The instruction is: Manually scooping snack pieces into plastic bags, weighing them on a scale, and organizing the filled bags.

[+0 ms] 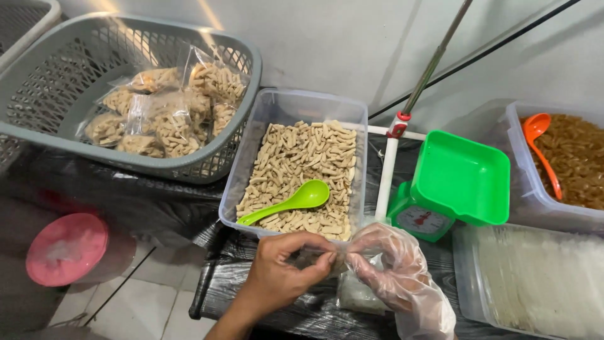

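surface: dark table point(251, 252) | on it: clear snack tub point(296, 104), green scale point(453, 189), grey basket point(75, 141)

Grey mesh basket point(38, 135) at left, holding sealed clear bags of pale snack sticks point(165, 107); pink round lid point(66, 249) below it; green kitchen scale point(454, 186) right of centre; clear tub of brown pasta-like snacks point(576, 170) with orange spoon point(541, 148); clear box of whitish sheets point(535, 280) at lower right.

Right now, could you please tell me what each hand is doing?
Left hand: bare, pinched shut on the small clear plastic bag.
Right hand: in a clear glove, pinching the same bag.
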